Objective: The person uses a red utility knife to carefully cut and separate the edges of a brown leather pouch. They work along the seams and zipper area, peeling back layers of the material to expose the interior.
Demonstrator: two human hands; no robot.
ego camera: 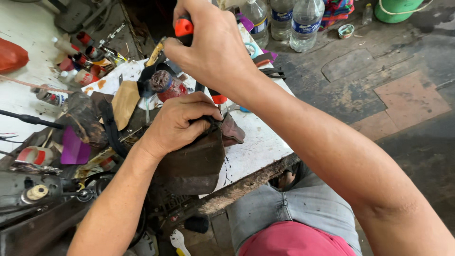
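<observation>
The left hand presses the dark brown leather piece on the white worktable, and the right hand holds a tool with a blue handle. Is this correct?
Not quite. The head view shows the right hand gripping an orange-and-black handled tool, not blue. The left hand does press the dark brown leather piece on the white worktable.

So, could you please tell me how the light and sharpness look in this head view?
Head view: soft, even daylight with weak shadows; the left hand on the dark leather piece is sharp; the right hand looms large near the lens; the white table looks bright, nearly washed out.
</observation>
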